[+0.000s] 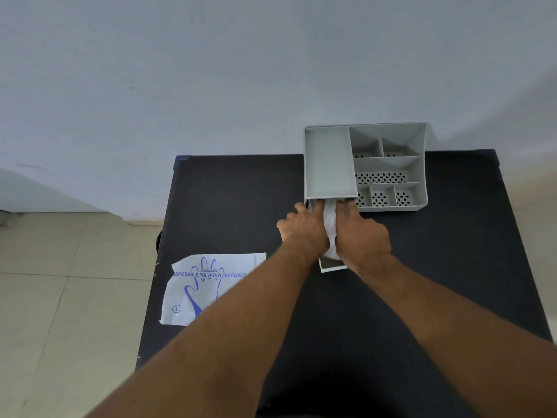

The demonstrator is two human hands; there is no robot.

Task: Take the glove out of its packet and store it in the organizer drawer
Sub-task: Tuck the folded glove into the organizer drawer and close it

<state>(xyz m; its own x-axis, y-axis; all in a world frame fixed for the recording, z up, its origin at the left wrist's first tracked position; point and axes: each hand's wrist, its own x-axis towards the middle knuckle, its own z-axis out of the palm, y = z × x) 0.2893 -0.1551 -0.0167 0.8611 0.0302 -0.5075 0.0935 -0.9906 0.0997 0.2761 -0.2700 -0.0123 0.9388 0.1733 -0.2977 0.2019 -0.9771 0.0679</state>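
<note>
A grey organizer stands at the back of the black table. Its drawer is pulled out toward me below the left block. A whitish glove lies lengthwise in the drawer. My left hand and my right hand press flat on either side of the glove, fingers reaching under the organizer's body. The white packet with blue glove print lies flat at the table's left front, partly behind my left forearm.
The organizer's right half has several open compartments with perforated floors. A pale wall rises right behind the table. Tiled floor lies to the left beyond the table's edge.
</note>
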